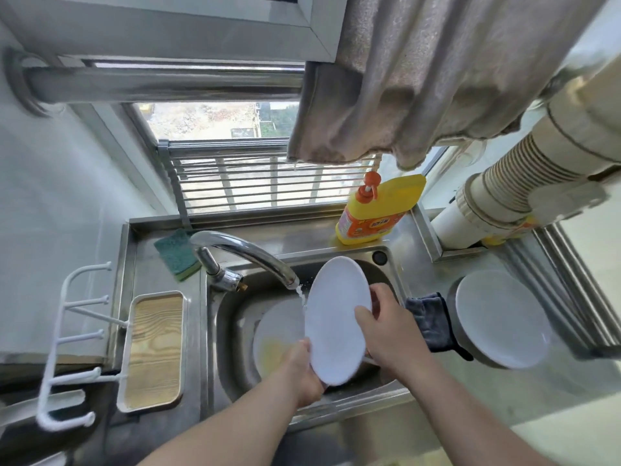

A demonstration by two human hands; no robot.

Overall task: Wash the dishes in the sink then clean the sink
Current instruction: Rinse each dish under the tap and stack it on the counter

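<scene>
I hold a white plate (336, 317) tilted on edge over the steel sink (232, 317), its back towards me. My left hand (302, 371) grips its lower rim. My right hand (386, 331) grips its right rim, thumb on the back. Water runs from the faucet (248, 253) onto the plate's left edge. Another plate (279, 334) with yellow residue lies in the sink below. A stack of white plates (500, 317) stands on the counter at the right.
A green and yellow sponge (176, 253) lies behind the faucet. A yellow detergent bottle (376, 210) stands at the back ledge. A dark cloth (433, 324) lies right of the sink. A wooden tray (154, 351) and white hook rack (70, 348) are at the left.
</scene>
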